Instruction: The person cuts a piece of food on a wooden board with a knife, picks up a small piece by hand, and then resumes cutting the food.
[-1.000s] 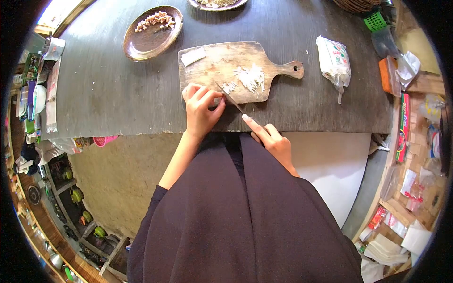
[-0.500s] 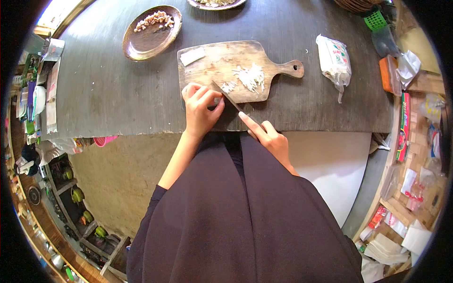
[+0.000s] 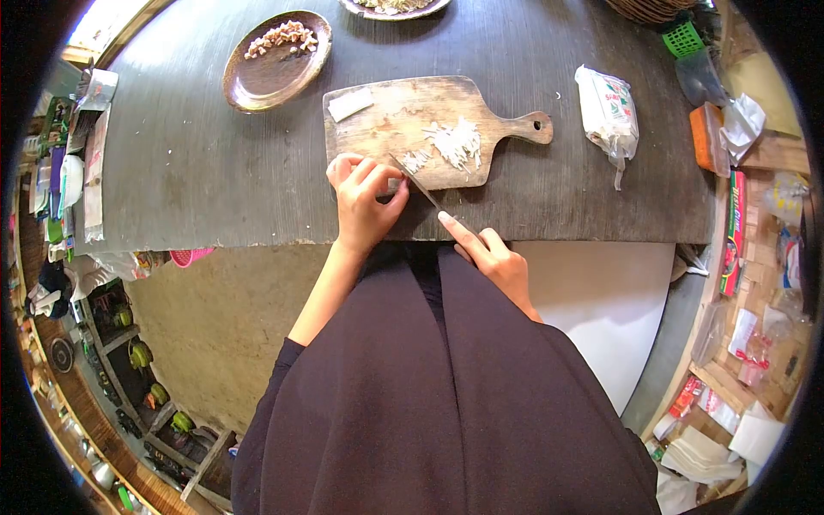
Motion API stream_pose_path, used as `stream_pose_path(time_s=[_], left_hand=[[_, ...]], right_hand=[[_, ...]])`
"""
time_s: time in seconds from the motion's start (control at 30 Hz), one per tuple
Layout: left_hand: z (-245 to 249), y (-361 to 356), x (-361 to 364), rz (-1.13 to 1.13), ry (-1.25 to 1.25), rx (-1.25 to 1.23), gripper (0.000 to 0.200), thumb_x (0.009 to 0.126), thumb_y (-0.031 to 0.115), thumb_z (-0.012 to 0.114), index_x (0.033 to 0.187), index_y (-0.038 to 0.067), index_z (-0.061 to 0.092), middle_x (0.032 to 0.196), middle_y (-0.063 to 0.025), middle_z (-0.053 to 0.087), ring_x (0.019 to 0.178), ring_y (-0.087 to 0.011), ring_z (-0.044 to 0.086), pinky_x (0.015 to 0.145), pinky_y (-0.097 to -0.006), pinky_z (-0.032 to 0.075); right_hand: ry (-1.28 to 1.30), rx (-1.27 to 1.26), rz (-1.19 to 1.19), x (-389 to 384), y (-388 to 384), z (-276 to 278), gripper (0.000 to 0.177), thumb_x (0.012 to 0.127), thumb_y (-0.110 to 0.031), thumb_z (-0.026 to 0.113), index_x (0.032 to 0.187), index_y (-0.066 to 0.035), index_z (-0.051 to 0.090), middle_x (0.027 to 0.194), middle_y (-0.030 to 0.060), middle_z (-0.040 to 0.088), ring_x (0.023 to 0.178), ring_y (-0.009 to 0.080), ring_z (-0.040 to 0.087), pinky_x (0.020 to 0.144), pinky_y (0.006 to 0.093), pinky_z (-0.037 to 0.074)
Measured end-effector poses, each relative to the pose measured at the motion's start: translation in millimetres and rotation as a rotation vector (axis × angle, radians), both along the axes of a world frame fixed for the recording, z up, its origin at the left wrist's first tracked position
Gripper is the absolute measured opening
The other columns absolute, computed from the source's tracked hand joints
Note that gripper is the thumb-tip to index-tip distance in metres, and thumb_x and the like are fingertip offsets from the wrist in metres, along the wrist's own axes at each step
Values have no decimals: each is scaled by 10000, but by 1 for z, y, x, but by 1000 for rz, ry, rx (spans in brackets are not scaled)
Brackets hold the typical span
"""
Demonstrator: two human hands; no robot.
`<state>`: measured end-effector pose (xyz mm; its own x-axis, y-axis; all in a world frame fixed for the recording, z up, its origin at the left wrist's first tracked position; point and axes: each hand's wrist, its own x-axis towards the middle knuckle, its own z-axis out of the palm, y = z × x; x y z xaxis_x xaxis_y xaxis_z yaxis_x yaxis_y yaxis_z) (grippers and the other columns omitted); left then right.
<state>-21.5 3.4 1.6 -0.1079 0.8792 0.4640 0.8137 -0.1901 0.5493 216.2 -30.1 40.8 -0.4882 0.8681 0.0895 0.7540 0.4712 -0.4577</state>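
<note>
My right hand is closed round a knife, index finger stretched along its back. The blade slants up and left over the near edge of a wooden cutting board. Bent and pressed together, the fingers of my left hand sit at the board's near left edge, beside the blade. They hold down a white piece of food, mostly hidden beneath them. Thin white strips lie heaped right of the knife tip. A pale block rests in the board's far left corner.
A brown plate with small chopped pieces stands beyond the board to the left. Another plate with pale shreds is at the back. A white plastic packet lies right of the board handle. Containers and wrappers line the right side.
My right hand has drawn slightly down and right with the knife. My left hand stays at nearly the same spot, and the strips look unchanged.
</note>
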Motion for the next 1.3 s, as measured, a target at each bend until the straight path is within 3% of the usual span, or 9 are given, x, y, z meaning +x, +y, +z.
stream_pose_path(time_s=[0.03, 0.17, 0.23, 0.3, 0.4, 0.6, 1.13, 1.2, 1.3], left_hand=[[0, 0, 0, 2, 0, -1, 173, 694, 115, 820, 807, 152, 694, 749, 14, 581, 961, -277, 556, 934, -456, 368], [0, 0, -2, -10, -26, -4, 177, 696, 103, 818, 831, 149, 712, 725, 17, 572, 931, -277, 558, 918, -442, 380], [2, 1, -1, -12, -39, -9, 176, 697, 101, 819, 834, 147, 718, 719, 17, 570, 923, -277, 559, 914, -438, 385], [5, 2, -1, -13, -9, 26, 175, 705, 60, 817, 832, 132, 720, 683, 14, 555, 852, -250, 538, 850, -390, 406], [1, 0, -2, -9, -34, -14, 154, 704, 104, 821, 820, 134, 724, 720, 10, 579, 913, -270, 564, 910, -440, 391], [2, 2, -1, -8, -30, 2, 141, 713, 114, 822, 807, 127, 718, 704, 3, 577, 900, -270, 566, 902, -444, 394], [3, 2, -3, -34, -18, 22, 150, 709, 63, 811, 804, 124, 712, 672, 13, 556, 825, -250, 545, 857, -396, 404], [1, 1, -3, -28, -29, -10, 133, 716, 108, 810, 800, 141, 712, 684, 18, 559, 890, -255, 567, 938, -445, 383], [0, 2, -2, -20, -32, -2, 132, 719, 105, 807, 799, 143, 710, 684, 20, 554, 895, -256, 567, 935, -450, 381]], right_hand=[[-14, -60, -1, -1, 0, 4, 597, 936, -163, 717, 1483, -352, 573, 781, 63, 493, 572, 266, 581, 562, 401, 512], [-25, -41, -12, -3, 0, -4, 586, 946, -173, 705, 1486, -353, 567, 778, 66, 491, 570, 270, 588, 561, 400, 518], [-10, 47, -7, -5, 3, -11, 595, 955, -280, 688, 1505, -436, 525, 778, 28, 467, 491, 215, 575, 472, 350, 533], [0, 38, -9, -6, 4, -12, 599, 953, -280, 690, 1506, -438, 522, 779, 29, 470, 493, 213, 578, 475, 350, 535], [8, 36, -8, -6, 4, -10, 610, 950, -276, 695, 1509, -441, 515, 782, 33, 477, 501, 215, 584, 482, 358, 536], [27, 35, -11, 2, 3, -8, 618, 942, -257, 710, 1504, -435, 524, 798, 48, 495, 516, 226, 593, 488, 377, 514], [70, 67, -17, -4, 5, -14, 622, 931, -233, 727, 1496, -416, 541, 775, 40, 476, 504, 224, 573, 487, 370, 508], [69, 55, -16, -1, 3, -12, 623, 929, -235, 729, 1495, -416, 542, 773, 38, 477, 504, 224, 572, 486, 369, 507], [62, 2, -21, 0, 1, -5, 597, 923, -188, 730, 1467, -384, 581, 773, 47, 493, 539, 238, 583, 531, 384, 521]])
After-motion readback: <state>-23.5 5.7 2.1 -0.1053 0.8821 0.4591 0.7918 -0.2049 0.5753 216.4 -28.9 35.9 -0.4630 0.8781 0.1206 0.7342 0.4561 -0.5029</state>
